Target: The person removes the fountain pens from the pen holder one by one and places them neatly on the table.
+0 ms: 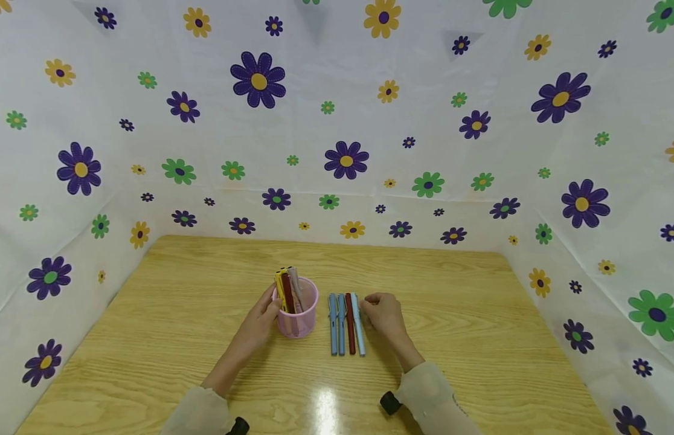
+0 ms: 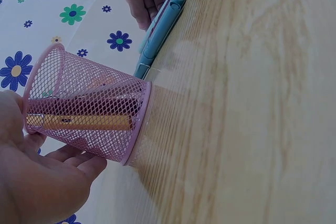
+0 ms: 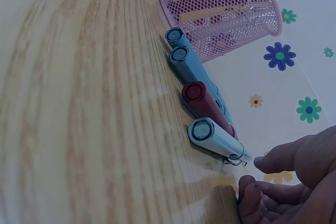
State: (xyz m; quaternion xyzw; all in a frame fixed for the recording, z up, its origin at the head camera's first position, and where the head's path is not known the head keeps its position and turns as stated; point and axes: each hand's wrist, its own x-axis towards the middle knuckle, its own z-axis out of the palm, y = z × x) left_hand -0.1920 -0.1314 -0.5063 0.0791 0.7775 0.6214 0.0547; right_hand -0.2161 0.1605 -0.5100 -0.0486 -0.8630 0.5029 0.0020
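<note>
My left hand grips the rim and side of a pink mesh pen cup, which stands upright with yellow, dark red and greyish pens inside. To its right lie two blue pens, a dark red pen and a light blue pen, side by side. Beside the cap end of the light blue pen is my right hand, with its fingers loosely bent. In the right wrist view, a small gap shows between the thumb and that pen's clip, and the hand holds nothing.
The wooden table carries the cup and pens. White cloth with flower prints walls it in at the back and on both sides. A black wrist device sits at the right sleeve.
</note>
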